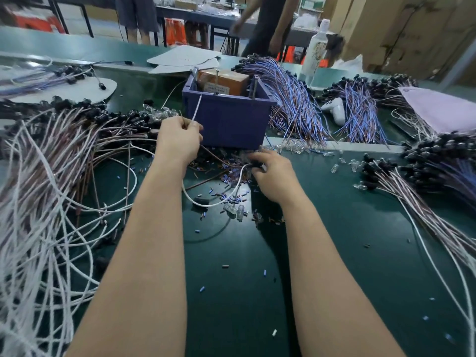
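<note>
My left hand [177, 143] pinches the upper ends of a white wire [197, 109] and a thin brown wire in front of the purple bin [226, 119]. The white wire loops down across the green table [334, 253] to my right hand [273, 176]. That hand grips a small black socket [257, 164] at the wire's other end, its fingers curled round it. Small clear bulbs [237, 211] and many tiny blue and brown wire offcuts [231, 197] lie between my forearms.
A large tangle of white and brown wires with black sockets [51, 176] fills the left. Blue and purple wire bundles [296, 99] lie behind and right of the bin. More socketed wires [425, 171] spread at right. A white bottle [315, 50] stands behind. People stand at the far benches.
</note>
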`<state>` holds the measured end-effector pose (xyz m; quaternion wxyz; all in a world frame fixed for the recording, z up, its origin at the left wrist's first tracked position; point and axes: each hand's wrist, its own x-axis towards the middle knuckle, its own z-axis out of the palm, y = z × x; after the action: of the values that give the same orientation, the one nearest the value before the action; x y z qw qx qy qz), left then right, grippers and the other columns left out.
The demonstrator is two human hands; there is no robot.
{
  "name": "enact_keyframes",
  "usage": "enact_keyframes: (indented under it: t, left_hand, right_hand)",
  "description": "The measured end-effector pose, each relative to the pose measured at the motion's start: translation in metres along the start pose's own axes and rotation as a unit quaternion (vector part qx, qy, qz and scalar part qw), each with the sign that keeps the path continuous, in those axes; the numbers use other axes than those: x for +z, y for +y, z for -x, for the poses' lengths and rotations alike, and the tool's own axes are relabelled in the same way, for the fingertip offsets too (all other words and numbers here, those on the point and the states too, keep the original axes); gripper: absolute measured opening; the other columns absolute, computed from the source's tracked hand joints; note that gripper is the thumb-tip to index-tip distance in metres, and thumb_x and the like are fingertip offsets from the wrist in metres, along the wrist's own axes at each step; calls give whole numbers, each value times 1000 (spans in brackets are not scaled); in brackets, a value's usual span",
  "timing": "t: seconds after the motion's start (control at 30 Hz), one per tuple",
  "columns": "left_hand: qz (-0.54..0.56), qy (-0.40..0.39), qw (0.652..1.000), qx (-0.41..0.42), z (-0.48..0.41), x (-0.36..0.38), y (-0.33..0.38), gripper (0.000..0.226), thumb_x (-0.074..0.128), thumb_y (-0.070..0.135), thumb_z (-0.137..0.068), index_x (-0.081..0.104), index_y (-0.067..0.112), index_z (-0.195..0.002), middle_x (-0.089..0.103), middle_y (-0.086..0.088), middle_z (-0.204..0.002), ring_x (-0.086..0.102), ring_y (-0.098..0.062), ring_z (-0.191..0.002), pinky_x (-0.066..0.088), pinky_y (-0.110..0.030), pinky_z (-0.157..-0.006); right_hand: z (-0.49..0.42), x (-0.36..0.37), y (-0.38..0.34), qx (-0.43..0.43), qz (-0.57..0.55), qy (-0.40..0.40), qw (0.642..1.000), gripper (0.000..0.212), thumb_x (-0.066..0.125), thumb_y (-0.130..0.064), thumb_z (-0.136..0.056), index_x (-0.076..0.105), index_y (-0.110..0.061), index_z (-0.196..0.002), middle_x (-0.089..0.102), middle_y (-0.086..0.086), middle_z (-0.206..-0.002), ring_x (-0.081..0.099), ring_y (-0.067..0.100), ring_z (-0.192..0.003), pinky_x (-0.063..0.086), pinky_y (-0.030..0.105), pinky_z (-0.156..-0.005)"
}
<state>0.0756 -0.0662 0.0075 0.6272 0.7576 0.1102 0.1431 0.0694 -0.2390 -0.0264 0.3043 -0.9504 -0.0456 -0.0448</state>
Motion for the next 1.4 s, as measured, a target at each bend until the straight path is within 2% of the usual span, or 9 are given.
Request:
enact_keyframes:
  t: [0.13, 0.3, 0.4, 0.5, 0.67, 0.87, 1.03, 1.2, 1.4]
  left_hand:
    - [-103, 77, 992, -17, -3, -7, -4, 17, 47, 19, -97, 59, 9, -105, 65, -9, -99, 58, -29, -94, 47, -33, -81]
    - [-334, 190, 918, 99, 12, -10, 22, 71, 60, 39, -89, 26, 18, -147, 13, -14, -156, 11, -34, -144, 11, -50, -117]
    - [-298, -21, 922, 245, 19, 5, 40, 46, 55, 41, -92, 53, 18, -132, 48, -9, -140, 44, -25, -129, 33, -39, -109]
    - [-276, -214, 915, 203, 30, 18, 34, 33, 52, 36, -95, 61, 19, -121, 66, -1, -115, 59, -16, -105, 44, -27, -91]
    - [-224, -244, 930, 158, 24, 22, 15, 25, 56, 26, -94, 60, 20, -118, 68, -3, -107, 63, -16, -97, 51, -32, -89]
    - [-228, -228, 934, 154, 20, 23, 7, 12, 64, 27, -89, 68, 18, -96, 70, 1, -87, 65, -12, -83, 51, -29, -80]
    - [-157, -262, 942, 142, 25, 16, 8, 10, 63, 24, -91, 69, 18, -86, 71, 7, -73, 66, -4, -73, 52, -26, -79]
    - [-259, -205, 937, 111, 23, 19, 12, 13, 63, 26, -89, 69, 17, -82, 70, 1, -78, 65, -14, -81, 50, -28, -74]
    - [-261, -239, 934, 52, 23, 10, 16, 15, 63, 28, -90, 67, 15, -83, 70, 3, -78, 62, -12, -75, 45, -25, -67]
  right_hand:
    - [0, 3, 0, 21, 11, 36, 999, 22, 53, -16, -94, 66, -20, -111, 59, 5, -122, 49, 27, -118, 37, 44, -103]
    - [4, -8, -10, -30, -115, 74, 990, 19, 53, -12, -94, 68, -19, -104, 67, 0, -96, 58, 14, -83, 46, 25, -73]
    - [4, -17, -23, -85, -222, 46, 970, 17, 60, -10, -91, 69, -11, -105, 68, 0, -90, 58, 3, -73, 48, 15, -66]
    - [6, -18, -22, -38, -414, -4, 909, 18, 62, -3, -88, 62, 2, -106, 68, 13, -94, 64, 15, -80, 54, 26, -78]
    - [4, -16, -8, 50, -629, -88, 771, 15, 49, -1, -95, 63, -1, -87, 73, 6, -76, 71, 13, -74, 57, 20, -72]
    - [1, -8, -5, 15, -399, -3, 917, 32, 55, -29, -96, 64, -11, -71, 58, -4, -57, 47, 4, -47, 40, 14, -48]
    - [3, -12, -9, 1, -382, -17, 924, 41, 45, -31, -100, 54, -8, -67, 44, 5, -59, 32, 7, -47, 27, 19, -47]
    - [4, -2, -23, -45, -106, 113, 987, 44, 49, -31, -98, 64, 4, -76, 55, 11, -66, 46, 21, -64, 25, 31, -58]
    - [1, -13, -9, 64, -165, 134, 975, 44, 44, -33, -100, 52, -7, -66, 49, 6, -63, 41, 17, -60, 33, 30, -57]
